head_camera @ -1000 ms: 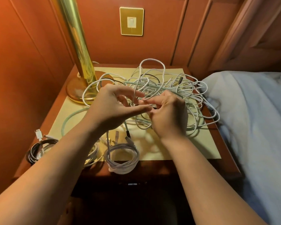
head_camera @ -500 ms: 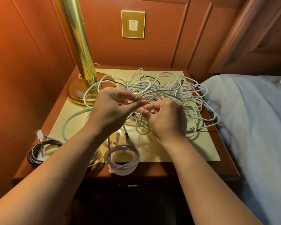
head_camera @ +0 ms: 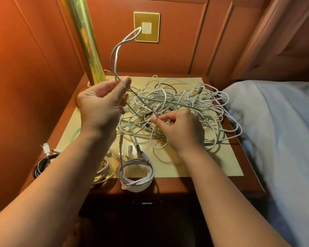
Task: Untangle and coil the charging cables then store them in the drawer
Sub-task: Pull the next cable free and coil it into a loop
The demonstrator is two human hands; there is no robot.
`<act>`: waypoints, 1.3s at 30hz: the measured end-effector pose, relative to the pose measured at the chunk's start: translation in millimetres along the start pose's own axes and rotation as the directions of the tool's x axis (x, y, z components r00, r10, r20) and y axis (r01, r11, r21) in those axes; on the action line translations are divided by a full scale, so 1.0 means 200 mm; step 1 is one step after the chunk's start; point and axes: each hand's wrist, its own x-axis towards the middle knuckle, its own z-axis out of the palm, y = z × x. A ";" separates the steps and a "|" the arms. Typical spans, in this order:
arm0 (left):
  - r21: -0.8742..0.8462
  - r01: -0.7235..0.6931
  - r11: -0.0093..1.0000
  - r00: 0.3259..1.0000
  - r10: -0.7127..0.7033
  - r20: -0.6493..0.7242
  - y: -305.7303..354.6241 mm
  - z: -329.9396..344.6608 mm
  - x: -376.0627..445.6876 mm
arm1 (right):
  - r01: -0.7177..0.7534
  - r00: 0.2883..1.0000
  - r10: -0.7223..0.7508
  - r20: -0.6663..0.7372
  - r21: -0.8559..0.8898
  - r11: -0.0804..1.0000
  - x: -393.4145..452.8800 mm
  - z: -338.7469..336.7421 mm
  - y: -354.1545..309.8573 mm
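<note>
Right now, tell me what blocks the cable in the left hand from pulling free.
The left hand pinches a white cable loop; its run toward the right hand passes through the tangled pile, whose strands cross it.

The left hand (head_camera: 100,102) pinches a white cable (head_camera: 114,56) whose loop stands up in front of the gold wall switch (head_camera: 146,26). The right hand (head_camera: 181,130) pinches the same strand low over the tangle of cables (head_camera: 182,106) on the yellow mat (head_camera: 177,164). Near the nightstand's (head_camera: 171,187) front edge lies a coiled white cable (head_camera: 136,174), with a coiled black cable (head_camera: 41,164) at the left. A brass lamp pole (head_camera: 86,40) rises behind the left hand.
</note>
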 end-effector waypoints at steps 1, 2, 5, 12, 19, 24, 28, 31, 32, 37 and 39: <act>0.040 -0.018 0.999 0.999 0.016 0.041 0.00 0.00 0.00 | 0.017 1.000 -0.017 -0.010 0.006 1.000 0.00 0.00 0.00; 0.085 -0.045 0.995 0.995 0.037 0.096 0.01 -0.01 0.01 | 0.029 0.999 -0.029 -0.022 0.018 0.999 0.00 0.01 0.01; 0.238 -0.124 0.963 0.967 0.063 0.247 0.01 -0.03 0.00 | 0.064 0.996 -0.061 -0.072 0.045 0.997 0.01 0.02 0.02; 0.554 -0.414 0.723 0.873 0.143 0.466 -0.11 0.00 -0.02 | 0.221 0.959 -0.214 -0.185 0.016 0.975 0.02 0.03 0.02; 0.629 -0.599 0.496 0.796 0.282 0.535 -0.12 0.00 -0.02 | 0.260 0.953 -0.249 -0.173 0.046 0.964 0.01 0.03 0.02; 0.587 -0.671 0.452 0.740 0.371 0.560 -0.09 0.00 -0.03 | 0.113 0.991 -0.113 -0.070 -0.002 0.994 0.00 0.00 0.01; 0.549 -0.552 0.628 0.834 0.405 0.375 0.00 -0.03 0.02 | -0.038 0.998 0.042 0.037 -0.096 0.995 0.00 -0.02 0.00; 0.499 -0.473 0.726 0.881 0.383 0.278 0.02 -0.07 0.05 | -0.087 0.995 0.094 0.041 -0.143 0.986 -0.01 -0.03 -0.02; 0.476 -0.466 0.746 0.884 0.384 0.265 0.01 -0.08 0.04 | -0.103 0.993 0.111 0.046 -0.148 0.984 -0.01 -0.03 -0.02; 0.397 -0.452 0.799 0.877 0.480 0.033 0.01 -0.09 0.10 | -0.148 0.986 0.157 0.048 -0.165 0.975 -0.01 -0.04 -0.04; 0.310 -0.370 0.876 0.898 0.422 -0.122 0.03 -0.14 0.18 | -0.123 0.991 0.129 0.024 -0.163 0.979 -0.02 -0.05 -0.04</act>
